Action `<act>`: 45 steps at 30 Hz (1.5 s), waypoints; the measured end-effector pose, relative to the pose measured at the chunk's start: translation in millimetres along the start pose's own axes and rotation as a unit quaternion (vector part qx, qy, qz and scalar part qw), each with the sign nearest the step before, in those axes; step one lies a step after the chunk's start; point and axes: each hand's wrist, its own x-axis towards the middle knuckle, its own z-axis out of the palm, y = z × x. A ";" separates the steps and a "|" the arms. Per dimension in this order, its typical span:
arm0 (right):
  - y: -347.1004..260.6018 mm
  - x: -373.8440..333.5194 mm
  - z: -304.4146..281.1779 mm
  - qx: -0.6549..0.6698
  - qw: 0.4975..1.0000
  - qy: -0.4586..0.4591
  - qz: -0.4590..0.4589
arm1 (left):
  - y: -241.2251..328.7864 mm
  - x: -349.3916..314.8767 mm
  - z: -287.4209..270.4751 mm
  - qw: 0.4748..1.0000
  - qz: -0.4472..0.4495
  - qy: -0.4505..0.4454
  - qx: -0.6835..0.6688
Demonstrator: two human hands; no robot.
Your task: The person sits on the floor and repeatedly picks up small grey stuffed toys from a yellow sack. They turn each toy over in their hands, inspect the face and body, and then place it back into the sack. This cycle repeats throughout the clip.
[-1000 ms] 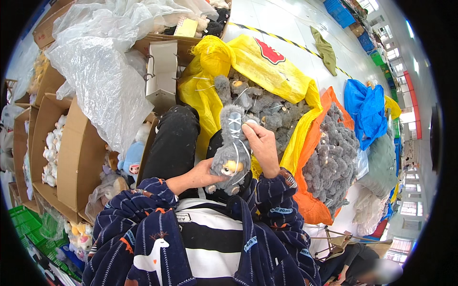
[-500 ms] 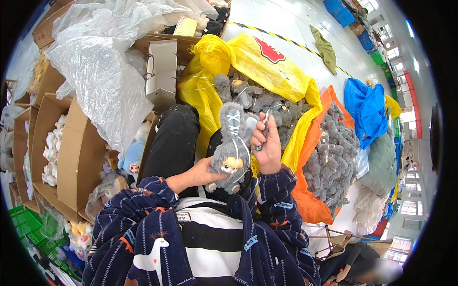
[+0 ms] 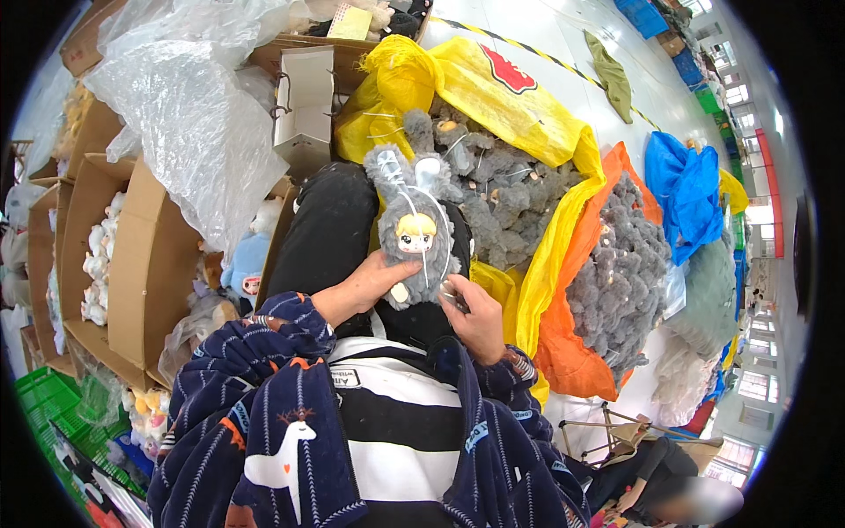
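Note:
A grey plush doll (image 3: pixel 414 255) with long bunny ears, yellow hair and a painted face lies face up above my lap. My left hand (image 3: pixel 370 282) is closed around its lower left side, thumb on its front. A long white cord (image 3: pixel 425 264) hangs from the ear across the doll's face and body. At the doll's lower right side, my right hand (image 3: pixel 475 317) is closed, its fingertips close to the plush. It holds small metal scissors (image 3: pixel 450 292), mostly hidden by the fingers.
A yellow woven sack (image 3: pixel 563 141) full of grey plush pieces (image 3: pixel 510 211) lies beyond my knees. To its right is an orange sack (image 3: pixel 572 356) of similar pieces. Cardboard boxes (image 3: pixel 163 273) of plush toys and clear plastic sheeting (image 3: pixel 194 123) stand left. A person (image 3: pixel 647 475) sits lower right.
The doll has turned from lying ears-up with its face low to showing its face upright. My right hand has come down with the scissors from beside the ears to the doll's lower right side.

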 end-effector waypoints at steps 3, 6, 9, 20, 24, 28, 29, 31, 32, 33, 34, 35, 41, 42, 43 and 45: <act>3.5 -1.4 7.9 0.029 0.998 0.010 0.050 | 0.5 1.0 2.9 1.000 -0.007 0.013 -0.019; 21.8 -6.0 23.1 0.175 0.973 0.062 0.137 | -3.7 2.1 -0.4 1.000 0.007 0.000 -0.008; 19.7 -3.8 17.8 0.475 0.825 0.068 0.299 | -9.3 7.0 -3.6 1.000 0.016 -0.016 -0.018; 12.9 -9.3 20.8 -0.158 0.975 -0.119 -0.097 | 32.2 9.3 12.1 0.977 0.105 0.008 -0.184; 23.2 -21.0 3.6 0.122 0.991 -0.045 -0.020 | 28.4 11.0 6.9 0.978 0.069 0.036 -0.193; 31.8 -18.7 0.8 0.424 0.848 0.072 0.309 | 24.9 12.5 7.2 0.987 0.052 -0.006 -0.152; 31.2 -15.5 0.8 0.456 0.822 0.063 0.334 | 26.3 11.0 12.0 0.990 0.054 -0.019 -0.127; 28.7 -10.9 19.3 0.296 0.917 0.062 0.260 | 23.3 12.4 16.1 0.994 0.084 -0.028 -0.068; 23.7 -8.8 16.2 0.219 0.946 0.036 0.235 | 19.5 14.2 13.9 0.993 0.111 -0.022 -0.035; 13.2 -5.8 9.4 0.143 0.968 0.009 0.208 | 16.7 15.5 11.8 0.990 0.139 -0.016 0.000; 8.2 -4.2 6.2 0.065 0.982 -0.018 0.178 | 14.6 16.2 10.0 0.991 0.133 0.002 -0.007; 8.3 -3.4 5.3 -0.007 0.995 0.037 0.095 | 13.0 17.4 9.3 0.991 0.130 0.017 -0.016; -13.4 8.9 -2.6 -0.013 0.998 0.054 -0.027 | 10.1 20.2 10.2 0.991 0.120 0.047 -0.042; -14.2 11.5 -0.1 -0.010 0.998 0.039 -0.053 | 9.5 20.4 10.9 0.990 0.125 0.048 -0.034; -15.7 14.8 2.6 -0.043 0.997 0.020 -0.065 | 9.2 20.5 11.4 0.990 0.129 0.049 -0.025; -15.4 17.8 7.9 -0.060 0.996 0.016 -0.063 | 10.1 18.7 13.0 0.992 0.119 0.042 -0.026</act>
